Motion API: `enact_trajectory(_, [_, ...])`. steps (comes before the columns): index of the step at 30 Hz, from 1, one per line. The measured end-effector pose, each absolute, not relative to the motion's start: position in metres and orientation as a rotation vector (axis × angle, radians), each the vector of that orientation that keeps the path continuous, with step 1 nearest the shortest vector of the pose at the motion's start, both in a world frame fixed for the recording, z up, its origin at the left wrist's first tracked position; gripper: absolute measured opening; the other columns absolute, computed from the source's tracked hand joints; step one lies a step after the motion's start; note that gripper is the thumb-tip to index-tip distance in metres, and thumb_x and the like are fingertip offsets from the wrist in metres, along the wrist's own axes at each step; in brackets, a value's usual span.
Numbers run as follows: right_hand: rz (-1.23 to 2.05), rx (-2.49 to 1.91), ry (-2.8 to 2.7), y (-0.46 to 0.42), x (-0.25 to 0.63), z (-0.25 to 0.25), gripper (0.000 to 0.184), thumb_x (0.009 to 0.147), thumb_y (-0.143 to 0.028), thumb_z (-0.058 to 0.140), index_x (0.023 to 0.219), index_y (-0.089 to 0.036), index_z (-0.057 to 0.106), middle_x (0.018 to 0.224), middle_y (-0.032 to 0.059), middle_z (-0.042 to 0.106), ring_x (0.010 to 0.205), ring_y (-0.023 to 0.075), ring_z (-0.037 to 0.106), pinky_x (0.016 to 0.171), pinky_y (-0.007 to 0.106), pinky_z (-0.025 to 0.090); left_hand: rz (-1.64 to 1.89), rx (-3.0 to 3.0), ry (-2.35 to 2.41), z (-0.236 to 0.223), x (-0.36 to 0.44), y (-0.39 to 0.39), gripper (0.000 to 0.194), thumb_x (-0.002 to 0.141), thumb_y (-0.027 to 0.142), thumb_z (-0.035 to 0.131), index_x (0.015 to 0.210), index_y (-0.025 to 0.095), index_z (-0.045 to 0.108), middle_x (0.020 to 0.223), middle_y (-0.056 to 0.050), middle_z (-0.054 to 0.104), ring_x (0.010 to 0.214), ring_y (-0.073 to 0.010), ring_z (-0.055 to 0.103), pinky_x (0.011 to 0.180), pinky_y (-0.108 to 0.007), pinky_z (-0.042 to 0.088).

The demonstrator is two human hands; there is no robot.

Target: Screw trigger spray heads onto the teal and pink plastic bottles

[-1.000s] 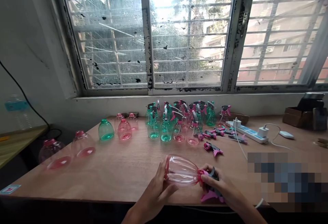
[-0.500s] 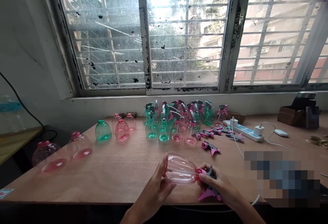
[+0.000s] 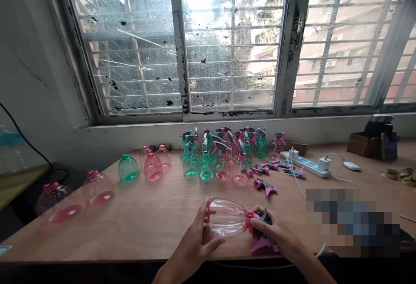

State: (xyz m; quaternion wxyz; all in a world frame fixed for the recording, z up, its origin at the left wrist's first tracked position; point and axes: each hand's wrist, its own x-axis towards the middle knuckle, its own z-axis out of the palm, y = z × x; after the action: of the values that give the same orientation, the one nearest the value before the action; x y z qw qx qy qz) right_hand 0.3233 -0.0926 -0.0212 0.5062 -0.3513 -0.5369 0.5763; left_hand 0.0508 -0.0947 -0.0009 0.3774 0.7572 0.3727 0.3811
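A clear pink bottle (image 3: 226, 217) lies sideways above the near edge of the table, its base to the left. My left hand (image 3: 198, 232) cups that base, fingers behind and beneath it, the thumb held a little away from the wall. At the neck, my right hand (image 3: 271, 227) grips a pink and grey trigger spray head (image 3: 264, 243). The head sits against the bottle's mouth; how far it is screwed on is hidden by my fingers. Beyond my hands lies a loose spray head (image 3: 265, 186).
Finished-looking spray bottles (image 3: 206, 164) crowd near the window wall. Open-necked bottles, including a green bottle (image 3: 128, 169), stand to the left. More loose spray heads (image 3: 260, 169) lie beside a white power strip (image 3: 307, 164) with cables. A brown box (image 3: 362, 144) is at the back right.
My left thumb has opened away from the bottle and the left fingers have shifted round its base. My right hand keeps its grip. The whole view has shifted slightly.
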Motion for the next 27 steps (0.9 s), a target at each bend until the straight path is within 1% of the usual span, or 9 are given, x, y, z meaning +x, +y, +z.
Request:
enact_trajectory(2, [1.395,-0.849,-1.284,-0.0931,0.3229,-0.0205,0.036,0.078,-0.048,0.084,0.083,-0.018,0.064,0.066,-0.0010,0.071,0.058,0.0141,0.062,0.058,0.026,0.047,0.984,1.921,0.915,-0.0019,0.0524,-0.0933,0.095,0.086,0.023,0.075,0.161,0.030,0.016,0.168,-0.012,0.030,0.147,-0.0317,0.043,0.118,-0.042,0.041])
enact_trajectory(4, [1.396,-0.856,-1.279,-0.0934,0.3225,-0.0203,0.038,0.077,-0.050,0.084,0.083,-0.018,0.064,0.066,-0.0008,0.072,0.058,0.0147,0.063,0.058,0.026,0.047,0.999,1.936,0.890,-0.0022,0.0533,-0.0926,0.095,0.086,0.019,0.074,0.160,0.031,0.016,0.170,-0.009,0.025,0.153,-0.0306,0.032,0.122,-0.042,0.035])
enact_trajectory(7, [1.395,-0.868,-1.277,-0.0927,0.3220,-0.0219,0.040,0.076,-0.052,0.084,0.083,-0.019,0.063,0.066,-0.0009,0.072,0.057,0.0153,0.063,0.057,0.026,0.047,0.999,1.988,0.934,-0.0031,0.0525,-0.0928,0.098,0.084,0.022,0.078,0.160,0.031,0.017,0.169,-0.010,0.028,0.155,-0.0315,0.025,0.126,-0.047,0.026])
enact_trajectory(10, [1.385,-0.880,-1.301,-0.0910,0.3219,-0.0247,0.041,0.075,-0.053,0.084,0.083,-0.018,0.063,0.066,-0.0005,0.072,0.056,0.0151,0.063,0.056,0.026,0.046,0.973,2.001,0.955,-0.0039,0.0503,-0.0934,0.103,0.082,0.030,0.082,0.161,0.030,0.015,0.168,-0.012,0.029,0.154,-0.0331,0.029,0.126,-0.048,0.025])
enact_trajectory(14, [1.356,-0.913,-1.317,-0.0901,0.3220,-0.0260,0.041,0.074,-0.054,0.084,0.083,-0.019,0.064,0.066,-0.0004,0.072,0.056,0.0165,0.063,0.057,0.028,0.045,0.957,2.003,0.938,-0.0040,0.0490,-0.0938,0.098,0.087,0.038,0.076,0.161,0.030,0.012,0.167,-0.012,0.030,0.151,-0.0342,0.034,0.124,-0.047,0.029])
enact_trajectory(18, [1.355,-0.900,-1.316,-0.0918,0.3223,-0.0228,0.040,0.075,-0.053,0.084,0.084,-0.019,0.065,0.065,-0.0007,0.071,0.057,0.0162,0.062,0.057,0.027,0.045,0.971,2.019,0.954,-0.0064,0.0479,-0.0953,0.093,0.092,0.033,0.070,0.161,0.039,0.009,0.168,-0.008,0.029,0.147,-0.0319,0.040,0.121,-0.046,0.034])
enact_trajectory(21, [1.367,-0.892,-1.313,-0.0928,0.3225,-0.0204,0.039,0.076,-0.052,0.083,0.084,-0.018,0.065,0.066,-0.0004,0.072,0.058,0.0157,0.063,0.058,0.027,0.045,0.945,2.011,0.982,-0.0081,0.0469,-0.0968,0.086,0.096,0.030,0.064,0.160,0.043,0.007,0.166,-0.007,0.034,0.146,-0.0307,0.042,0.119,-0.047,0.037])
enact_trajectory(24, [1.370,-0.892,-1.302,-0.0930,0.3223,-0.0197,0.040,0.075,-0.053,0.084,0.083,-0.018,0.065,0.066,-0.0004,0.072,0.058,0.0160,0.063,0.059,0.027,0.046,0.938,2.036,1.003,-0.0078,0.0470,-0.0970,0.091,0.095,0.034,0.066,0.161,0.040,0.003,0.164,-0.010,0.036,0.144,-0.0312,0.045,0.118,-0.047,0.038])
enact_trajectory(27, [1.371,-0.888,-1.303,-0.0921,0.3225,-0.0210,0.040,0.075,-0.053,0.084,0.083,-0.018,0.065,0.065,-0.0006,0.072,0.057,0.0161,0.063,0.058,0.027,0.046,0.916,2.049,1.013,-0.0064,0.0476,-0.0955,0.100,0.091,0.044,0.070,0.162,0.031,0.002,0.165,-0.014,0.034,0.147,-0.0334,0.041,0.120,-0.049,0.035])
